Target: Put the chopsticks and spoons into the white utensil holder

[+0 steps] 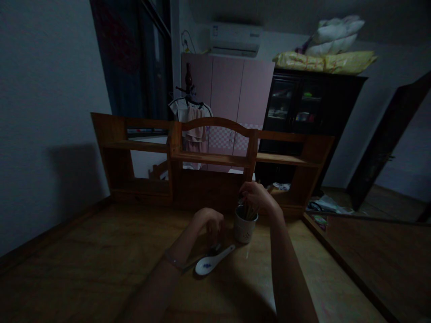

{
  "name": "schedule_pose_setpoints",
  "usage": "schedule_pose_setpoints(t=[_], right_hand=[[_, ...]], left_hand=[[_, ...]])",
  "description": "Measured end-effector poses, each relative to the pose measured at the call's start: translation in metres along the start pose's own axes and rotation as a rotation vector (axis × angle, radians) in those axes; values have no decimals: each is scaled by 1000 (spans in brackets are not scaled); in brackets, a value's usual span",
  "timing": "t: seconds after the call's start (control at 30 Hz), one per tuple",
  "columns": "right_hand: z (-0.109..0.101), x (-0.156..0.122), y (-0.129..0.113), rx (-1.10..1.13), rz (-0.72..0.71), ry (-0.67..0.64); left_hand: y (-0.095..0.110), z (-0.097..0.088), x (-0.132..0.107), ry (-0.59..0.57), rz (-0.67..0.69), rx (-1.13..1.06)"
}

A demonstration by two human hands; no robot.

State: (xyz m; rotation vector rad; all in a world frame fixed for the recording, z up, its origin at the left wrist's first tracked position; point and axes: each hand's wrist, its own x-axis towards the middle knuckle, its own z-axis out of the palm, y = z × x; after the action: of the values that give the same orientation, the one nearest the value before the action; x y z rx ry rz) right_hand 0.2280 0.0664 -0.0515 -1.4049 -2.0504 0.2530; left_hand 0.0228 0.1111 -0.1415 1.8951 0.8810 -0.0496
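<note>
My left hand (209,220) is bent over the table with its fingers curled down and close together, just above a thin dark utensil (213,250); the dim light hides what they hold, if anything. Next to that utensil lies a white spoon (206,265) with a blue pattern in its bowl, its handle pointing to the cup. My right hand (256,194) is over the mouth of a pale utensil cup (245,229), fingers pinched at its left side on something too dark to name. Several wooden sticks (249,212) stand upright in the cup.
A wooden shelf unit (212,159) stands along the back of the wooden table (111,260). A raised wooden edge (340,260) runs down the right side. Behind are a pink wardrobe (226,85), hanging clothes (195,121) and a dark cabinet (310,98).
</note>
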Motion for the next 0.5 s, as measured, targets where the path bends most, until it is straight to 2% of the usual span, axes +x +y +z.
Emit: schedule_pose_setpoints(t=[0.1, 0.27, 0.37, 0.5], right_hand=[[0, -1, 0, -17, 53, -56], [3, 0, 5, -67, 62, -58], [5, 2, 8, -85, 61, -55], [8, 4, 12, -95, 62, -54]], left_hand=[[-2, 6, 12, -144, -77, 161], [-3, 10, 22, -259, -116, 288], [-4, 12, 24, -276, -117, 306], [-7, 10, 19, -237, -96, 283]])
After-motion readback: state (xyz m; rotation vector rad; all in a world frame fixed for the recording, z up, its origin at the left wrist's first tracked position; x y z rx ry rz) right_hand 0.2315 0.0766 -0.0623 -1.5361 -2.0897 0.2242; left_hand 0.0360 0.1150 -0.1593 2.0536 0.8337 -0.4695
